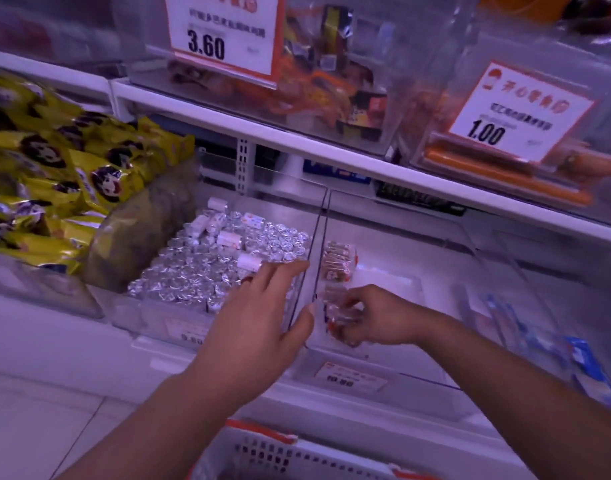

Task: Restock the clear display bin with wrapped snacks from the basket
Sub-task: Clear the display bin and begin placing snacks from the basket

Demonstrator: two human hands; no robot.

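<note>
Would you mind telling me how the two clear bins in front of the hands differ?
The left bin is packed with silver-wrapped snacks; the right bin is nearly bare, holding a few clear-wrapped snacks by its left wall. The left hand hangs open above the first; the right hand pinches a snack in the second. Both carry front price labels.

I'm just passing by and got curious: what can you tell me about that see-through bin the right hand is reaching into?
The clear display bin is a see-through plastic box, open on top, sitting on the lower shelf, with a price label on its front. It looks nearly empty: one wrapped snack pack lies by its left wall. The right hand reaches inside, pinching another clear-wrapped snack low near the front left corner. The left hand, fingers straight, sits at the left wall, which stands next to the bin of silver-wrapped sweets.
</note>
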